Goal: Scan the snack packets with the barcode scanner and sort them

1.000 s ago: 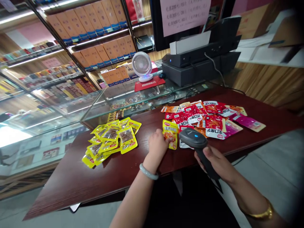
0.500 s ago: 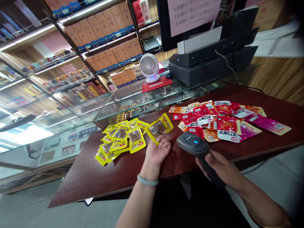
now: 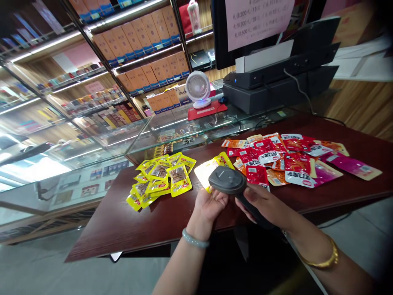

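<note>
My left hand (image 3: 211,203) is closed on the lower edge of a yellow snack packet (image 3: 205,171), tilted up above the table. A bright white glow lies over the packet's face. My right hand (image 3: 266,203) grips the handle of a dark grey barcode scanner (image 3: 227,180), whose head covers part of the packet and the left fingertips. Left of my hands lies a pile of yellow snack packets (image 3: 158,178) with brown contents. To the right spreads a pile of red, orange and purple snack packets (image 3: 296,166).
The dark red table (image 3: 123,225) meets a glass display counter (image 3: 144,139). A white fan (image 3: 198,88) stands on a red mat (image 3: 207,111) there. Behind the table are a black cash register (image 3: 264,92) and a monitor bearing a pink notice (image 3: 258,20). Shelves hold orange boxes (image 3: 135,39).
My right hand has brought the scanner leftward over the held packet. A white light now covers the packet, and the scanner's blue light no longer shows. My left hand keeps its hold.
</note>
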